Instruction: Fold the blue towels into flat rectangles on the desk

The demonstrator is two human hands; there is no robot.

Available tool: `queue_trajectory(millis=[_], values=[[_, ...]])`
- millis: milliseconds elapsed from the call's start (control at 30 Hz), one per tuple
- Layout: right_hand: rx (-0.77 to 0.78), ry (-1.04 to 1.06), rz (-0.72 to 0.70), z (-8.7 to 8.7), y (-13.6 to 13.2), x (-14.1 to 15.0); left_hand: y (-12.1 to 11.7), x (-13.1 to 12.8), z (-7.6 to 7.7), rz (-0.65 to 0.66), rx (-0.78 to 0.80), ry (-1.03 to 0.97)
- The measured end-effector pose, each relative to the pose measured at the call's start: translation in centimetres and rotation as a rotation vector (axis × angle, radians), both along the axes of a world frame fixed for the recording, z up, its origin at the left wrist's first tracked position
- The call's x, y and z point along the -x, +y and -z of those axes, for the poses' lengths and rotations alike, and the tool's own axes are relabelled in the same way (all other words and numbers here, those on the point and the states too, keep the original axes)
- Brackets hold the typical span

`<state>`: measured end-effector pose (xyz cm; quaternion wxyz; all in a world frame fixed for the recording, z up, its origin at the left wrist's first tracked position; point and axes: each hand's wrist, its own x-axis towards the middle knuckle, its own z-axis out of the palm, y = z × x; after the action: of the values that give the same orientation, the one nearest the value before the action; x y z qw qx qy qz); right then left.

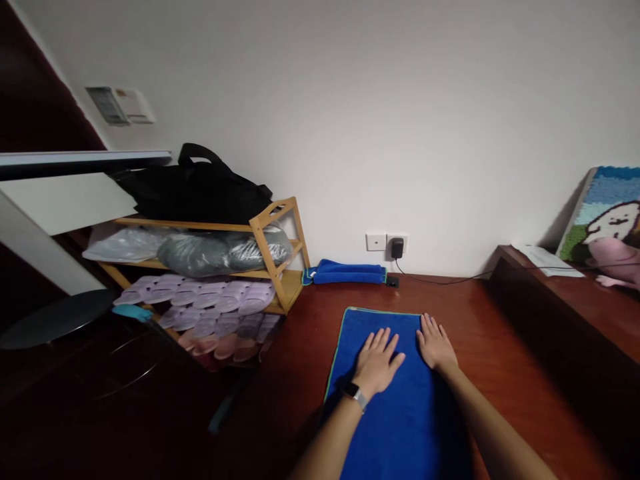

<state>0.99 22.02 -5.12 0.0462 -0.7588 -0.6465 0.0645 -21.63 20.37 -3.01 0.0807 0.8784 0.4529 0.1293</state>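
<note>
A blue towel (390,427) with a green stitched edge lies spread lengthwise on the reddish-brown wooden surface (490,360). My left hand (379,363), with a watch (354,393) on its wrist, rests flat on the towel, fingers spread. At the towel's far right corner, my right hand (436,343) lies flat along the edge, partly on the cloth, fingers stretched out. Neither hand grips anything. Against the wall lie folded blue cloths (349,272) of the same colour, beyond the spread towel. The towel's near end runs out of the picture.
Left stands a wooden rack (287,287) with slippers (210,293), plastic-wrapped bundles (225,250) and a black bag (200,187). A black adapter (397,248) is plugged into the wall, its cable running right. A raised ledge (560,293) holds papers (547,260), a pink figure (616,260) and a dog picture (607,210).
</note>
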Motion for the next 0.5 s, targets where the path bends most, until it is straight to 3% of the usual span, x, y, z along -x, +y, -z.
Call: queue_trajectory(millis=[100, 200, 367, 500], values=[[0.007, 0.004, 0.004, -0.1, 0.0, 0.1, 0.7, 5.3, -0.1, -0.147, 0.001, 0.055], [0.018, -0.006, 0.016, -0.7, -0.1, 0.4, 0.8, 8.3, 0.2, -0.212, -0.044, 0.074], [-0.063, -0.027, 0.091, -2.4, -2.1, 2.0, 0.8, 8.4, 0.9, -0.202, -0.076, 0.077], [-0.066, -0.022, -0.001, -2.2, -6.0, 2.9, 1.1, 8.2, 1.4, -0.210, -0.083, 0.082]])
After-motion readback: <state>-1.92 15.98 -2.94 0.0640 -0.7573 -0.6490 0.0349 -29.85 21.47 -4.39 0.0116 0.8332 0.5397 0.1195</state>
